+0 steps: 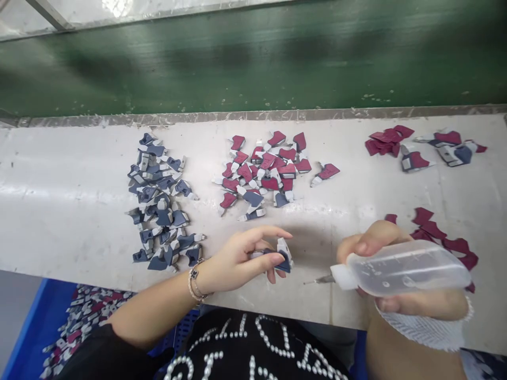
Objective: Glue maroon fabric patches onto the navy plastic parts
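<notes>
My left hand (pixel 247 256) pinches a small navy and light-grey plastic piece (pixel 284 258) between thumb and fingers, over the front of the table. My right hand (pixel 376 237) is wrapped round a translucent squeeze bottle (pixel 412 268), which lies sideways with its thin metal nozzle (pixel 319 280) directed left at the piece. A gap separates nozzle tip and piece. Behind my left hand lies a cluster of pieces with maroon faces (pixel 269 166). Left of it spreads a pile of navy and grey pieces (pixel 160 211). Several loose maroon plates (pixel 431 227) lie behind the bottle, partly hidden by my right hand.
At the back right are another stack of maroon plates (pixel 386 140) and a few pieces (pixel 447 145). A green belt (pixel 253 63) runs behind the white tabletop (pixel 67 195). Below the front edge, a blue bin (pixel 29 327) holds many pieces.
</notes>
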Demonstrator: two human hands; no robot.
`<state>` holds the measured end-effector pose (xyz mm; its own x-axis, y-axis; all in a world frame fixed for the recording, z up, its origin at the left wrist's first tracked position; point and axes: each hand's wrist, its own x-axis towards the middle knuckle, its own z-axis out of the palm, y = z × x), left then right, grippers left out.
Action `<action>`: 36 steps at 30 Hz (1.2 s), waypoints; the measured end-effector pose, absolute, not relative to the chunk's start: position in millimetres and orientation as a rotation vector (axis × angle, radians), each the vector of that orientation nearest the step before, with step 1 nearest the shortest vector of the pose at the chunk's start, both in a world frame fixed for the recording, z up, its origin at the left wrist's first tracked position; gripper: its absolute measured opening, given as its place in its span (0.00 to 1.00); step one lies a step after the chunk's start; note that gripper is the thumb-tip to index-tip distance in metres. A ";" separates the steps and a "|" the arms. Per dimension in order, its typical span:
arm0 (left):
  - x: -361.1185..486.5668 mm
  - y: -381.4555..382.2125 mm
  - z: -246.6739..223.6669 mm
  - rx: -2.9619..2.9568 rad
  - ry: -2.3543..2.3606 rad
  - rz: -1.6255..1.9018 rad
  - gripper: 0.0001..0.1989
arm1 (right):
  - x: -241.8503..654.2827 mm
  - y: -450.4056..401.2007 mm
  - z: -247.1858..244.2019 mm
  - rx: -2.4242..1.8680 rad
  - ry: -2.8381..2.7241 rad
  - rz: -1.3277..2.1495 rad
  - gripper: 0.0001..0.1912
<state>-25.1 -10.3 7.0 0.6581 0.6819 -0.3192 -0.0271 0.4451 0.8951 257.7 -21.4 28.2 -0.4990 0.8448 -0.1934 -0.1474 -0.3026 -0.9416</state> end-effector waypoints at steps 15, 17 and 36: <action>-23.2 -9.5 9.8 0.875 0.732 0.317 0.19 | 233.0 -39.7 62.1 -1.097 -1.467 1.682 0.19; -22.7 -11.0 7.1 0.846 0.700 0.320 0.18 | 227.8 -46.5 67.1 -1.135 -1.493 1.583 0.20; -15.4 -13.4 4.2 0.607 0.589 0.320 0.19 | 231.4 -49.1 78.7 -1.434 -1.645 1.185 0.16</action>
<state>-15.4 -13.4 4.2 0.7903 0.4451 -0.4212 -0.1112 0.7801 0.6157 231.4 -49.1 78.7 -0.1938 0.9771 -0.0883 0.3930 -0.0051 -0.9195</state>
